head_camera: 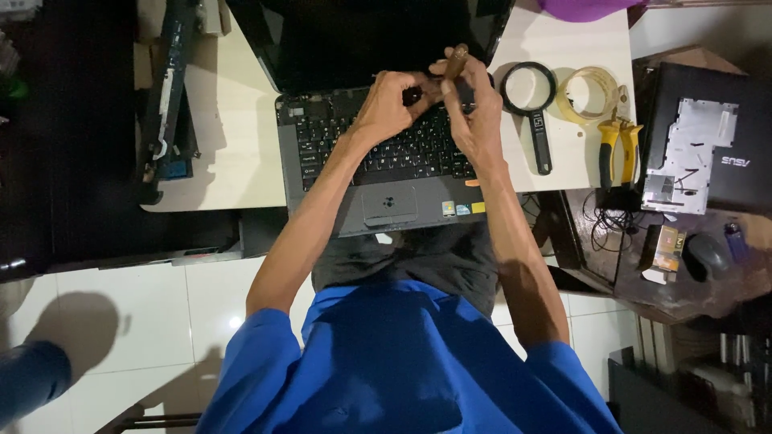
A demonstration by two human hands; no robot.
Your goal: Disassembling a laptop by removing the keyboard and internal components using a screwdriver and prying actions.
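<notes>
An open grey laptop [322, 173] sits on a white table [233, 120], its dark screen tilted back. Both my hands hover over the upper right of its keyboard. My right hand [474, 112] grips a tool with a brown wooden handle [457, 58], the handle pointing up and away. My left hand [390, 103] is closed around a small dark part, pinched against the tool's lower end. The tool's tip is hidden between my fingers.
A black magnifying glass [532, 104], a roll of clear tape [591, 92] and yellow-handled pliers [618, 149] lie right of the laptop. A long dark panel [165, 96] lies on the left. A second black laptop base [704, 137], a mouse [706, 255] and cables sit on a side table.
</notes>
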